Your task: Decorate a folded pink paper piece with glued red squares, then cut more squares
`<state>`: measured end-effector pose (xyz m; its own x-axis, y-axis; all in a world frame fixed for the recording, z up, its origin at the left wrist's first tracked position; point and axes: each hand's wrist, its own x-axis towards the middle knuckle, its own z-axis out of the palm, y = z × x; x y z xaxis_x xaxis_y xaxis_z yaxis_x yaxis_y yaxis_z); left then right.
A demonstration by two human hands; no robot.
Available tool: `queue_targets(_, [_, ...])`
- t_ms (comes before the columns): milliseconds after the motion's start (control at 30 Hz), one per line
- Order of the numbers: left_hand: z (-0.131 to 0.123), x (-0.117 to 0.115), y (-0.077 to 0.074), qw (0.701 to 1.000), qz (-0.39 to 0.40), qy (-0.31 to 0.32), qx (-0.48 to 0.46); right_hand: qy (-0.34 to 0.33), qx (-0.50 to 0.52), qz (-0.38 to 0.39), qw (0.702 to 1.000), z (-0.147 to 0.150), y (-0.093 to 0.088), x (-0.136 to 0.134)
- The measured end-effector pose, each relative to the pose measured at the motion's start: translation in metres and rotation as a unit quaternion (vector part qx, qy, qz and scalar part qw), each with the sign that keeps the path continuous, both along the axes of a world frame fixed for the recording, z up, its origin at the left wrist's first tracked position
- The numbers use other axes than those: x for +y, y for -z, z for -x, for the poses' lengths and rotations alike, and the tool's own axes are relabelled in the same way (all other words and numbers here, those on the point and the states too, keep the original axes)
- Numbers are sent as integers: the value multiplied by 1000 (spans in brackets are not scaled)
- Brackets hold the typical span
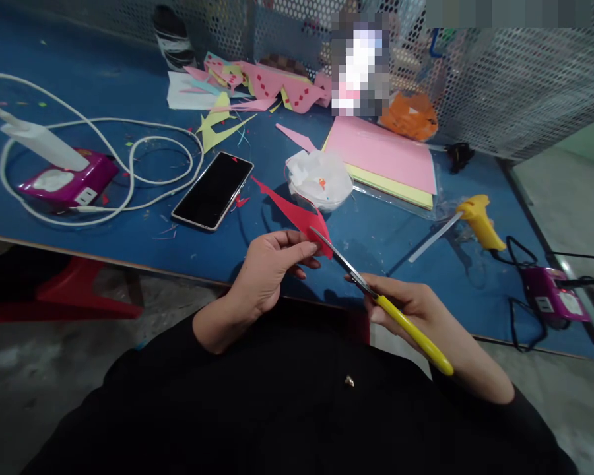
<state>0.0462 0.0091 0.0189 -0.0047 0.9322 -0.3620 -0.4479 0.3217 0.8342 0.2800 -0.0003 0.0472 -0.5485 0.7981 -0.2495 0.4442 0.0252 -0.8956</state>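
Note:
My left hand [277,264] pinches a long, pointed piece of red paper [297,214] between thumb and fingers, just above the table's near edge. My right hand [406,307] grips a pair of scissors [361,280] with yellow handles. The metal blades reach up and left, their tips at the red paper close to my left thumb. Behind the paper sits a white bowl-like holder [321,178] lined with crumpled white material, with small orange and blue bits in it.
A phone [212,191] lies left of the paper, near a looped white cable [133,178] and a purple power socket [69,178]. Pink and yellow sheets [381,158] lie behind. Cut paper pieces [277,82] line the back. A yellow glue gun [478,214] rests at the right.

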Motion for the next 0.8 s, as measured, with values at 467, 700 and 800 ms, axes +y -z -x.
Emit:
queue_targets(467, [3,1,-1,1000,-18,13,-8,-11,-12,-13,1000,-2,0,1])
queue_targets(700, [5,0,0,999,-41,11,15,-9,-20,-13,1000,-2,-1,1])
queue_targets(800, [6,-1,-1,999,-40,16,24,-14,-17,-14,1000,-2,-3,1])
